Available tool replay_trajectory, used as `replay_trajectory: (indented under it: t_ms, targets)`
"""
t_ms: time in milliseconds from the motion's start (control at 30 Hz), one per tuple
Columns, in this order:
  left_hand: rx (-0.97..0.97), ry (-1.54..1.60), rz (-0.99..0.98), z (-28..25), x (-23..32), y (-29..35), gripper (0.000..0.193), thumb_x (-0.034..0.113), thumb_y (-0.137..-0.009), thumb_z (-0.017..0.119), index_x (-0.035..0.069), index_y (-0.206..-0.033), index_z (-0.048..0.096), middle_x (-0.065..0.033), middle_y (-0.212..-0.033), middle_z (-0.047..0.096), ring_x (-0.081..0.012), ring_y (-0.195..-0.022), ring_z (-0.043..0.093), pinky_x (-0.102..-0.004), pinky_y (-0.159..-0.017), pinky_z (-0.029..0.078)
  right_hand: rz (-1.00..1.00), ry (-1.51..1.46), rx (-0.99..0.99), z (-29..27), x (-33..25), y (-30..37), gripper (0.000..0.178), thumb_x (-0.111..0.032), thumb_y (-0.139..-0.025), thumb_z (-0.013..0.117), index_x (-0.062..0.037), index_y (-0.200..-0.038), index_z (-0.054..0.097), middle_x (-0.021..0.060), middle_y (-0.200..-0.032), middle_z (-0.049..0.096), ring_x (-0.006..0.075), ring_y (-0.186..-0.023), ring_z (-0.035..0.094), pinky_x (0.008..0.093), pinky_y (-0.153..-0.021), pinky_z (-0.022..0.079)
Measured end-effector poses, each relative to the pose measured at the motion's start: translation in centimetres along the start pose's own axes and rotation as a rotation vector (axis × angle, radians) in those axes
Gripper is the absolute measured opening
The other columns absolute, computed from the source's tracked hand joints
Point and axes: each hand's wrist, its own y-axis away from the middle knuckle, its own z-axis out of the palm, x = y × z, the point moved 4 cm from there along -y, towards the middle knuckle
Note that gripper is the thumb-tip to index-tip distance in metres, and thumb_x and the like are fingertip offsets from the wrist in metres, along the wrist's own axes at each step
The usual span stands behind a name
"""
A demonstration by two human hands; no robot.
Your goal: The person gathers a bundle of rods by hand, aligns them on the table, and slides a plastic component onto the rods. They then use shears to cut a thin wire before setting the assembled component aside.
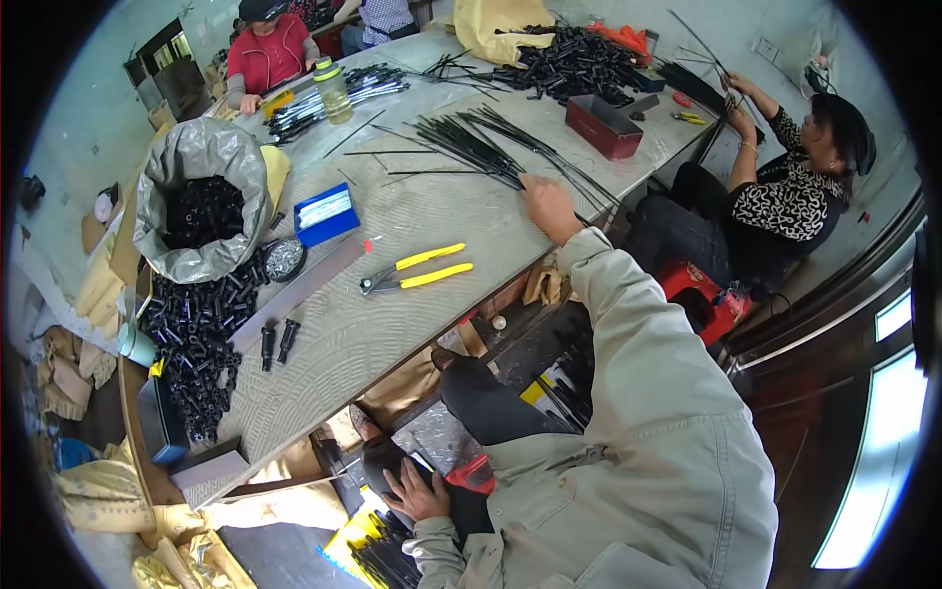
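My right hand (551,208) reaches across the table with its fingers closed round the near ends of a fanned bundle of thin black rods (473,149). More loose rods lie beside the bundle. My left hand (417,491) rests on my knee, fingers spread, holding nothing. Between my arms and the table's far side lie cutting pliers with yellow handles (420,269). Two short black tubular parts (278,346) lie to the left of the pliers, close to a flat metal strip (304,292).
At left are a grey bag of black parts (157,211), a heap of similar parts (191,339) and a blue box of white sticks (327,216). A dark red box (602,128) and a black pile (569,64) lie farther back. Co-workers sit at far left and right; one holds rods.
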Motion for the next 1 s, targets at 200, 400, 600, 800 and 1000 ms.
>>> replay_trajectory:
  t_ms: [200, 400, 600, 800, 1000]
  targets:
    - [0.006, 0.041, 0.016, 0.5, 0.1, 0.1, 0.056, 0.033, -0.072, 0.061, 0.01, -0.122, 0.048, -0.0024, -0.127, 0.046, -0.0299, -0.132, 0.021, -0.0619, -0.097, 0.011, 0.052, 0.065, 0.196, -0.9, -0.5, -1.2, 0.03, -0.016, -0.076, 0.057, -0.0003, -0.102, 0.057, 0.0204, -0.094, 0.06, 0.0348, -0.09, 0.056, 0.0396, -0.078, 0.045]
    - [0.03, 0.088, 0.008, 0.7, -0.5, 0.7, 0.046, 0.033, -0.072, 0.06, 0.011, -0.112, 0.055, -0.0004, -0.124, 0.049, -0.029, -0.131, 0.022, -0.0626, -0.096, 0.011, 0.288, 0.093, -0.106, -0.8, -0.2, -4.0, 0.018, -0.011, -0.069, 0.057, -0.0009, -0.082, 0.064, 0.0196, -0.083, 0.062, 0.0355, -0.079, 0.06, 0.0442, -0.067, 0.047]
    - [0.096, 0.161, 0.013, 0.3, -1.0, 0.5, 0.033, 0.031, -0.072, 0.06, 0.011, -0.098, 0.062, 0.0013, -0.119, 0.052, -0.0287, -0.13, 0.025, -0.0622, -0.096, 0.012, 0.146, 0.336, 0.015, -4.7, -0.1, -7.1, 0.015, -0.015, -0.07, 0.056, -0.0045, -0.078, 0.065, 0.0163, -0.078, 0.064, 0.0329, -0.075, 0.062, 0.0426, -0.062, 0.049]
    - [0.132, 0.184, 0.006, 0.1, -1.2, 0.6, 0.028, 0.03, -0.072, 0.06, 0.012, -0.093, 0.063, 0.0012, -0.115, 0.055, -0.0289, -0.129, 0.027, -0.0623, -0.095, 0.013, 0.025, 0.385, 0.047, -10.0, -2.8, -8.8, 0.021, -0.025, -0.077, 0.057, -0.006, -0.075, 0.065, 0.0149, -0.076, 0.064, 0.0316, -0.075, 0.063, 0.0408, -0.061, 0.05]
    - [0.14, 0.179, 0.017, 0.2, -1.0, 0.6, 0.026, 0.03, -0.072, 0.061, 0.012, -0.091, 0.063, 0.0014, -0.114, 0.055, -0.029, -0.128, 0.029, -0.0624, -0.094, 0.015, 0.096, 0.36, 0.02, -11.3, -2.6, -9.9, 0.025, -0.03, -0.08, 0.056, -0.006, -0.082, 0.063, 0.0165, -0.082, 0.064, 0.0327, -0.078, 0.062, 0.0423, -0.063, 0.049]
